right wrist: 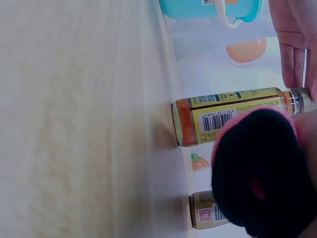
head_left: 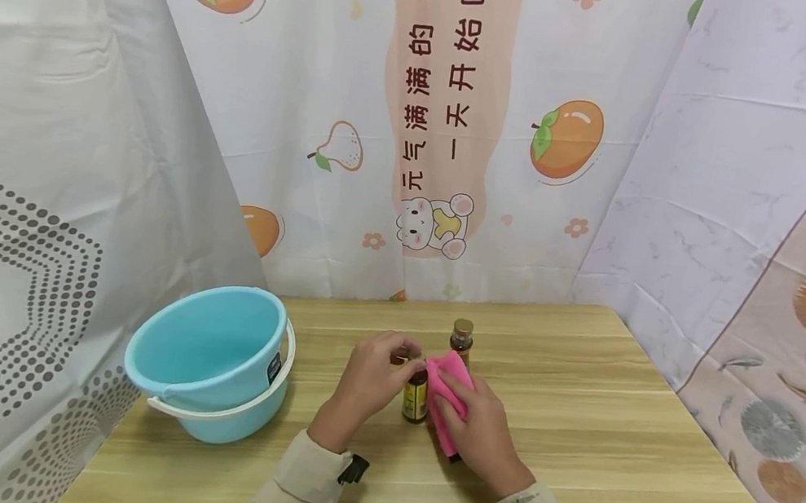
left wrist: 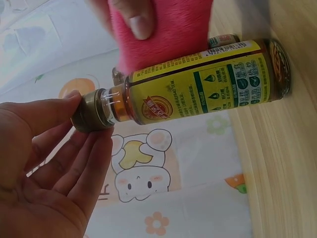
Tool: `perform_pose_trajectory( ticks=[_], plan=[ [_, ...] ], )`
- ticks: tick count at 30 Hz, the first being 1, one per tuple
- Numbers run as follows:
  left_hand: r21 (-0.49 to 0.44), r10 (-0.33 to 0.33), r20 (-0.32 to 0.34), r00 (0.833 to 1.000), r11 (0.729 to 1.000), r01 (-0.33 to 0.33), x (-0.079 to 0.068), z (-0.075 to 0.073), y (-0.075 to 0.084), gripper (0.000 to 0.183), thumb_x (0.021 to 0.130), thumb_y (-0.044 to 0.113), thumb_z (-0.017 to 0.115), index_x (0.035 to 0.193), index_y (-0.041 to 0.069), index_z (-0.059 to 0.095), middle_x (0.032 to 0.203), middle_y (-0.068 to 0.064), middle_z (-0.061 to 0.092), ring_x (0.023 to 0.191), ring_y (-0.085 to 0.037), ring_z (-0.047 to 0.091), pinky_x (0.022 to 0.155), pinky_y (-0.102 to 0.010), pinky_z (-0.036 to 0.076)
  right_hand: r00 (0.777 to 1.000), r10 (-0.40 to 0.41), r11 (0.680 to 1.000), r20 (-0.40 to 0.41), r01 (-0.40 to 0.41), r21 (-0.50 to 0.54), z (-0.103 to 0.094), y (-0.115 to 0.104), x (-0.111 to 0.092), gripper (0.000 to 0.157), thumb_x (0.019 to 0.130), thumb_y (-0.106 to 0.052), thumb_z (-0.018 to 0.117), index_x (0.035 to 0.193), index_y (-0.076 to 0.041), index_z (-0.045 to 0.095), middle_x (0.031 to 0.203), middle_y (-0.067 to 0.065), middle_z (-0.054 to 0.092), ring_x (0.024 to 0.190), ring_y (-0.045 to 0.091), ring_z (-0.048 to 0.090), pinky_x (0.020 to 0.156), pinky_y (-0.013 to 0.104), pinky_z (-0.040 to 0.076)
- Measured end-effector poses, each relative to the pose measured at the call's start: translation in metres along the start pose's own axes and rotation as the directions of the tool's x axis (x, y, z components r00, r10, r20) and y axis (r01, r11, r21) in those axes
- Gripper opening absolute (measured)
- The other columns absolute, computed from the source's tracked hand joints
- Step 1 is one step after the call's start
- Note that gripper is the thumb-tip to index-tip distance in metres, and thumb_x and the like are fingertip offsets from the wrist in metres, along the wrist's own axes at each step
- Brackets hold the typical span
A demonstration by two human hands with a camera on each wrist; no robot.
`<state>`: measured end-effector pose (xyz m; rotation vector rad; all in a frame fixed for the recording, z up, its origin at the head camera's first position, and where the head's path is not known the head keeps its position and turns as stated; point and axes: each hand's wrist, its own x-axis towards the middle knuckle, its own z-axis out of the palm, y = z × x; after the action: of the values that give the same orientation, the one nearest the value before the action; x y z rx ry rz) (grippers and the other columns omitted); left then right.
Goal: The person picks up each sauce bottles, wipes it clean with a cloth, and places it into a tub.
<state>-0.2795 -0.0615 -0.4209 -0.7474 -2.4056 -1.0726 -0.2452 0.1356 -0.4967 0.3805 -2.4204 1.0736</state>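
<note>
A glass bottle with a yellow label (left wrist: 198,87) and a bronze cap stands upright on the table. My left hand (head_left: 374,373) pinches its cap (left wrist: 91,111) between thumb and fingers. Folded in my right hand (head_left: 480,428) is a pink cloth (head_left: 448,404), which lies against the side of the bottle. In the right wrist view the cloth's dark underside (right wrist: 262,173) hides part of the label. Behind the right hand stands a second bottle (head_left: 462,338) with a brown cap; the cloth covers its lower part in the head view.
Two stacked light-blue buckets (head_left: 230,426) with white handles stand at the left of the wooden table (head_left: 590,435). A printed curtain (head_left: 332,219) hangs behind the table's back edge, and more curtains hang at both sides.
</note>
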Motion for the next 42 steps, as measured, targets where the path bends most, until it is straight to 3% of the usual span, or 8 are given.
perform_pose_trajectory(
  ticks=[5,9,15,21,26,35,42],
  plan=[
    [-0.019,0.015,0.029,0.999,1.0,-0.014,0.0005,-0.0005,0.0006,0.013,0.092,0.014,0.08,0.103,0.009,0.077,0.1,-0.003,0.076,0.091,-0.013,0.074,0.08,-0.026,0.063,0.996,-0.065,0.998,-0.064,0.067,0.021,-0.0009,0.0004,0.0001,0.044,0.095,-0.02,0.078,0.137,-0.026,0.069,0.121,0.007,0.066,0.085,0.012,0.059,0.064,0.02,0.056],
    [-0.023,0.014,0.044,0.999,1.0,-0.013,0.0006,-0.0012,0.0016,0.011,0.093,0.015,0.079,0.103,0.01,0.076,0.101,-0.002,0.076,0.092,-0.013,0.074,0.081,-0.027,0.063,0.996,-0.065,0.997,-0.064,0.067,0.037,-0.0021,-0.0011,-0.0001,0.043,0.095,-0.019,0.077,0.137,-0.027,0.069,0.122,0.007,0.065,0.087,0.013,0.06,0.064,0.02,0.057],
    [-0.03,0.029,0.039,0.999,0.999,-0.028,0.0009,-0.0007,0.0007,0.01,0.092,0.012,0.079,0.102,0.01,0.076,0.102,-0.003,0.076,0.094,-0.015,0.075,0.081,-0.03,0.064,1.0,0.003,0.999,-0.011,-0.002,0.044,-0.0029,-0.0033,0.0002,0.04,0.095,-0.018,0.077,0.134,-0.02,0.072,0.119,0.008,0.066,0.085,0.012,0.059,0.063,0.019,0.056],
    [-0.025,0.015,0.048,0.999,1.0,-0.014,0.001,-0.0009,0.0005,0.011,0.093,0.013,0.079,0.103,0.009,0.076,0.101,-0.002,0.076,0.095,-0.014,0.074,0.081,-0.029,0.064,0.992,0.089,0.996,0.093,-0.088,-0.01,-0.0013,-0.0006,0.0008,0.038,0.097,-0.025,0.076,0.133,-0.017,0.072,0.099,0.005,0.061,0.074,0.01,0.054,0.054,0.019,0.051],
    [-0.025,0.01,0.047,0.999,1.0,-0.009,0.0009,-0.0011,0.0008,0.01,0.093,0.013,0.079,0.102,0.009,0.076,0.1,-0.001,0.076,0.094,-0.013,0.074,0.081,-0.028,0.063,0.984,0.105,0.992,0.146,-0.094,-0.083,0.0008,0.0024,-0.0004,0.036,0.096,-0.025,0.076,0.131,-0.016,0.073,0.093,0.006,0.062,0.07,0.01,0.053,0.052,0.02,0.048],
    [-0.01,0.022,0.038,0.999,1.0,-0.021,-0.0002,-0.0008,0.0012,0.009,0.094,0.015,0.079,0.102,0.011,0.076,0.1,0.0,0.075,0.095,-0.013,0.073,0.083,-0.034,0.064,0.973,0.128,0.986,0.19,-0.105,-0.127,0.0021,0.0054,-0.001,0.035,0.096,-0.026,0.076,0.13,-0.018,0.074,0.097,0.008,0.066,0.071,0.01,0.053,0.055,0.021,0.048],
    [0.071,0.033,-0.029,0.999,0.997,-0.031,-0.0009,-0.0001,-0.0003,0.019,0.09,0.023,0.083,0.105,0.015,0.075,0.106,0.002,0.072,0.101,-0.017,0.071,0.083,-0.033,0.063,0.974,0.128,0.984,0.189,-0.101,-0.148,0.0025,0.0066,-0.0015,0.035,0.095,-0.026,0.077,0.129,-0.019,0.075,0.096,0.007,0.066,0.071,0.01,0.052,0.056,0.023,0.047]
  ],
)
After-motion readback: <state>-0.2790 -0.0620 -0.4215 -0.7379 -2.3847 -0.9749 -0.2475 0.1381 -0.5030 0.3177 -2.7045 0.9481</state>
